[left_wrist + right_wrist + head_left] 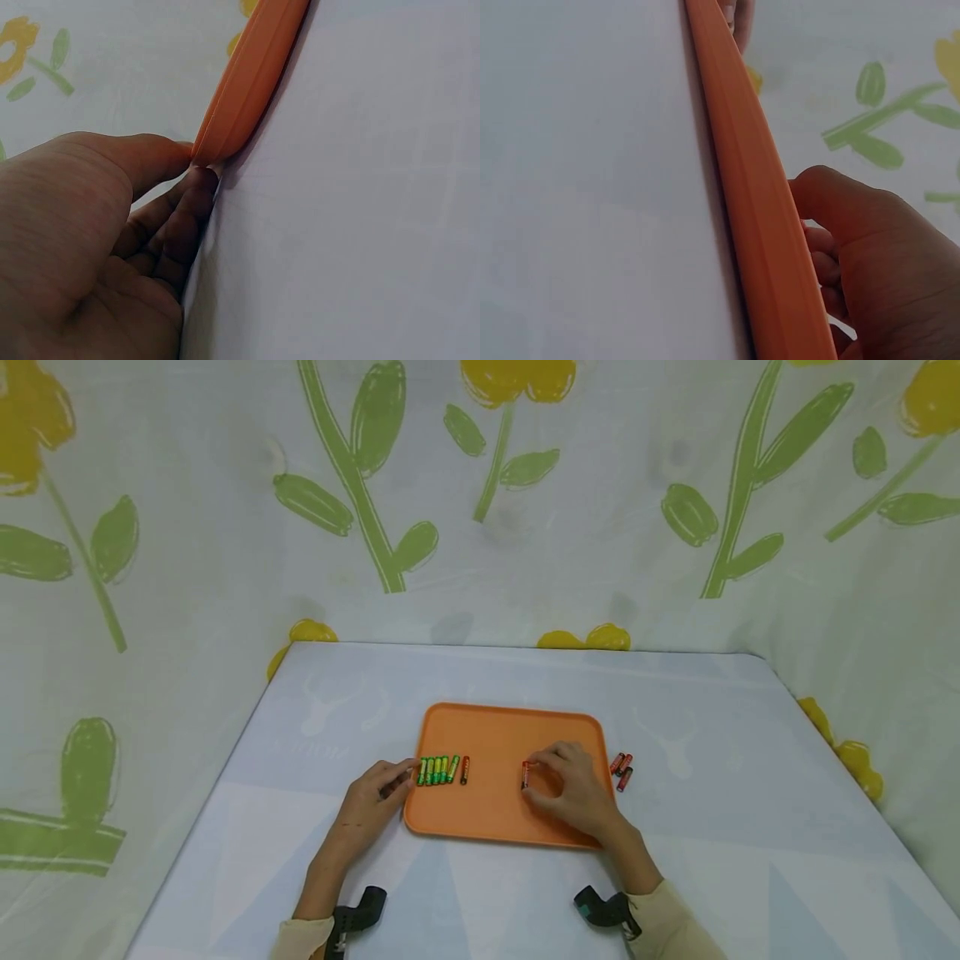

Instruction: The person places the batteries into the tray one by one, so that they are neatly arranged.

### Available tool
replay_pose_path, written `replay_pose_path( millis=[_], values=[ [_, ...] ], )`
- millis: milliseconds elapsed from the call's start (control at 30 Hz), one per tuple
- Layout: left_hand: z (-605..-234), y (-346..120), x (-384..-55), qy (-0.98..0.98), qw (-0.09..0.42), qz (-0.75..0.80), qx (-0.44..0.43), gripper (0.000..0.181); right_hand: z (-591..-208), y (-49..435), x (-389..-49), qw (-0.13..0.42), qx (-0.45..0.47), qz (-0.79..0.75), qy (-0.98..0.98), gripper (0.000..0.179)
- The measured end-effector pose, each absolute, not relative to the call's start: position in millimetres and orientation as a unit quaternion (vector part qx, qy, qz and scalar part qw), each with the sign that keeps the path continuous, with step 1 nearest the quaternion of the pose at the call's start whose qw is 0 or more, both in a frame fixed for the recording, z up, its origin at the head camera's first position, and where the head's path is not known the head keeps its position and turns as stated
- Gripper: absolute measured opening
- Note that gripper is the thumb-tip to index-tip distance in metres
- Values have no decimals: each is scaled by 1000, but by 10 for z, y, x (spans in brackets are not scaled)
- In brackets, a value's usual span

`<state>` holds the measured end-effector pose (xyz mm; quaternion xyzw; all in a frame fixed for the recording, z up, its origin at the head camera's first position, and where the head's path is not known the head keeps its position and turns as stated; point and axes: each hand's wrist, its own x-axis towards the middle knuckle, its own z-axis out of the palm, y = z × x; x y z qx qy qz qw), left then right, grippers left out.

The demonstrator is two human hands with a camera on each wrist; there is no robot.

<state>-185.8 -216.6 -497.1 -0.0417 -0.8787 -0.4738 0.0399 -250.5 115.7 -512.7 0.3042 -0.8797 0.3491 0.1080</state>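
Observation:
An orange tray (487,818) lies on the table. My left hand (372,802) is at its left edge; in the left wrist view, the thumb and fingers pinch the tray's rim (240,97). Near that edge, several green-and-yellow batteries (435,770) lie side by side, with a red battery (465,770) just right of them. Over the tray's right half, my right hand (567,785) holds another red battery (526,775) lengthwise between thumb and index finger. In the right wrist view, the tray's wall hides this battery and part of the right hand (877,255).
Three loose red batteries (622,770) lie on the white patterned table (697,827), just beyond the tray's right edge. Behind the table hangs a white cloth (525,568) printed with flowers. Dark wrist devices (607,910) are strapped to both forearms.

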Motion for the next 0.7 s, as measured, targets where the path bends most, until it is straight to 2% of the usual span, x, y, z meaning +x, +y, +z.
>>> replay_pose_path(
  millis=[700],
  values=[
    [-4967,-2160,-1852,-878,35,-476,-35,36,-5110,904,-2550,107,323,336,-879,39]
  ],
)
